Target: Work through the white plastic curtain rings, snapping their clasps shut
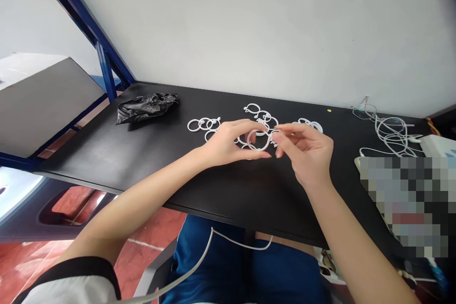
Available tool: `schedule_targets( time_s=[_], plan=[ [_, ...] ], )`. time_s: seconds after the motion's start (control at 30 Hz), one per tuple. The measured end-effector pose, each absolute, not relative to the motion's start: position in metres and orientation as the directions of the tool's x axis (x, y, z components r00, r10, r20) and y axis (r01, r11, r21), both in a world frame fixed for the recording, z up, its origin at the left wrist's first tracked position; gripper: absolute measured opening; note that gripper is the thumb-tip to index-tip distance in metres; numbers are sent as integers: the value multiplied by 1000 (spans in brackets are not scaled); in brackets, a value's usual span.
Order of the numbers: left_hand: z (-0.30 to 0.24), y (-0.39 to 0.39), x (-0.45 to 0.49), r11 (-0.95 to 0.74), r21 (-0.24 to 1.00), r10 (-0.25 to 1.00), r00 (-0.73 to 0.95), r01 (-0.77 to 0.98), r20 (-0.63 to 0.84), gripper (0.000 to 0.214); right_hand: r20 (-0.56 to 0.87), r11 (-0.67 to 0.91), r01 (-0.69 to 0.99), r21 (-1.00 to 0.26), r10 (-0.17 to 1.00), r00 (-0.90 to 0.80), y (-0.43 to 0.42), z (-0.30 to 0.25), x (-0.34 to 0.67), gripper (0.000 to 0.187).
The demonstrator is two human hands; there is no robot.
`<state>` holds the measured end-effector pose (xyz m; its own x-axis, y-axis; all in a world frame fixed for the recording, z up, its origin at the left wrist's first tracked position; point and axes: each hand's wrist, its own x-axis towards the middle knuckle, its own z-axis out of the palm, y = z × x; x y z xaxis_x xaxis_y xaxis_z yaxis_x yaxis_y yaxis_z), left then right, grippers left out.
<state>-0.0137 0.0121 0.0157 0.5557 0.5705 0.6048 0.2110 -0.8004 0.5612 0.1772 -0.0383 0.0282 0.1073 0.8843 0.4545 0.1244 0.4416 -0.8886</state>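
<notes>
A white plastic curtain ring is held up above the black table between my two hands. My left hand curves around its left side, thumb below and fingers above. At the ring's right edge, where a small white part sits, my right hand pinches with thumb and forefinger; the fingertips partly hide that part. Behind my hands lie more white rings in a loose group. Others lie to the left, and a cluster rests behind my right hand.
A crumpled black plastic bag lies at the table's back left. On the right are eyeglasses, a tangled white cable, a white box and a blurred-out flat object. Another cable crosses my lap.
</notes>
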Motion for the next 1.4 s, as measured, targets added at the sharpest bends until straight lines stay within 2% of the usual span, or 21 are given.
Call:
schedule_targets(
  time_s=[0.07,0.13,0.2,0.3,0.37,0.53,1.0,1.27,1.4],
  plan=[
    [12,19,-16,-815,412,579,549,408,603,49,386,358,154,-921,891,238,-32,26,181,12],
    [9,26,-18,-779,252,606,588,574,536,45,304,252,205,-946,907,290,-27,22,184,19],
    [6,29,-19,-742,143,639,628,654,444,44,262,178,316,-932,933,248,-25,18,185,25],
    [4,29,-18,-738,86,647,666,669,371,48,286,190,537,-822,953,100,-26,10,182,28],
    [4,27,-17,-745,66,638,681,664,360,48,307,233,624,-745,952,11,-27,5,180,28],
    [7,22,-15,-737,49,656,696,674,293,40,286,288,707,-646,950,-126,-23,-8,180,29],
    [6,19,-14,-717,14,684,699,697,209,33,287,258,828,-498,950,-123,-22,-11,184,24],
    [6,19,-14,-721,28,676,694,693,247,32,393,306,782,-543,915,-86,-23,-9,183,19],
    [9,17,-13,-714,130,683,643,688,346,39,508,396,691,-605,860,-48,-25,-4,180,17]
  ],
)
